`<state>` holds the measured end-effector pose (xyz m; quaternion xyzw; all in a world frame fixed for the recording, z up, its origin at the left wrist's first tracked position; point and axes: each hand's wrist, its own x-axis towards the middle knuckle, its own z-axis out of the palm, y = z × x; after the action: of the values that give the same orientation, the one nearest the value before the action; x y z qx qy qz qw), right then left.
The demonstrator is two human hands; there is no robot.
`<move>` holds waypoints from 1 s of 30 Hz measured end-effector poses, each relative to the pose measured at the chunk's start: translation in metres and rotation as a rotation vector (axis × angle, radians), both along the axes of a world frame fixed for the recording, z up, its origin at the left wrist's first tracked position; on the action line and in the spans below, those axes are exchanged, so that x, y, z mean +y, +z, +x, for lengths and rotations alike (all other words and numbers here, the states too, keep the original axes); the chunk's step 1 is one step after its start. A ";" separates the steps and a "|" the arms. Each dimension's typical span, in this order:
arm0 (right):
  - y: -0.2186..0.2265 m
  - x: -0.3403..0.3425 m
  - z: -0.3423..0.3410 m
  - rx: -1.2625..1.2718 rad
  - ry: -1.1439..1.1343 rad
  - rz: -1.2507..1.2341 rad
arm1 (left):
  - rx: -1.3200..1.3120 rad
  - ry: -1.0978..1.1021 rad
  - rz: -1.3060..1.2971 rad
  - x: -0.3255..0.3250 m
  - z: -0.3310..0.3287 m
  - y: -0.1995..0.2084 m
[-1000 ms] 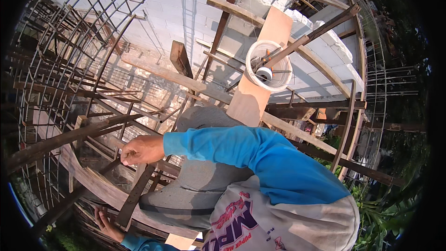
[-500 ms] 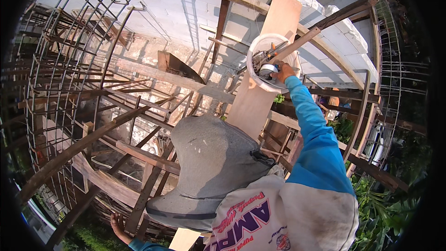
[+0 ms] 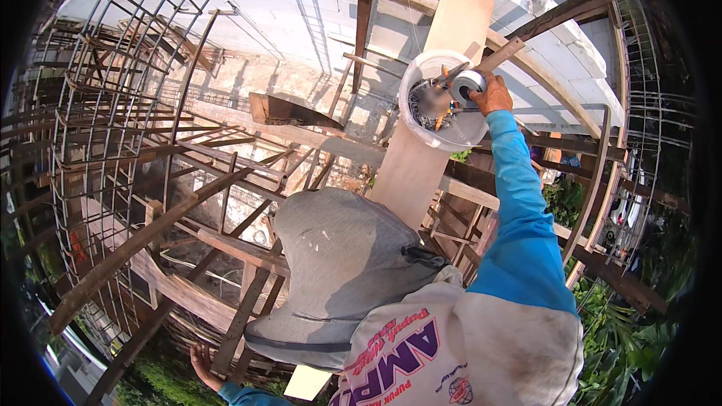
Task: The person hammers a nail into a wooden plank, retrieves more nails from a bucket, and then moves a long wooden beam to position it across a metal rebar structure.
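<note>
A round grey roll of binding wire (image 3: 468, 84) is seen in the upper right of the frame, held just above the rim of a white plastic bucket (image 3: 421, 131) that rests on a pale wooden plank (image 3: 410, 173); orange-handled tools and dark metal pieces are seen inside the bucket. The right hand (image 3: 492, 94) is stretched far forward on a blue-sleeved arm, fingers clasped around the roll. The left hand (image 3: 201, 361), at the lower left, is wrapped around a brown timber brace (image 3: 241, 323) beside the rebar cage (image 3: 128, 105).
</note>
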<state>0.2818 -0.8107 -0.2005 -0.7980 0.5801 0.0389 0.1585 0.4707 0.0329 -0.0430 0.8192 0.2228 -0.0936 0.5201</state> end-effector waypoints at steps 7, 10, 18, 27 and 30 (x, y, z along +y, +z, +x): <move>-0.009 -0.006 0.011 0.208 0.358 0.186 | -0.064 -0.014 -0.023 0.001 -0.002 -0.002; -0.016 -0.013 0.011 0.079 0.246 0.176 | -0.059 -0.005 0.094 -0.008 -0.002 -0.001; -0.040 -0.015 0.025 -0.413 0.340 0.013 | -0.045 0.043 0.000 -0.010 -0.001 -0.002; -0.055 0.007 0.013 0.231 0.599 0.586 | 0.008 0.115 -0.038 -0.005 -0.013 0.008; -0.084 0.026 -0.001 0.573 0.859 0.332 | -0.005 0.073 -0.053 -0.009 -0.004 0.005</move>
<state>0.2812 -0.7850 -0.2850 -0.8849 0.2079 0.4073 0.0880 0.4671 0.0241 -0.0381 0.7966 0.2486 -0.0784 0.5453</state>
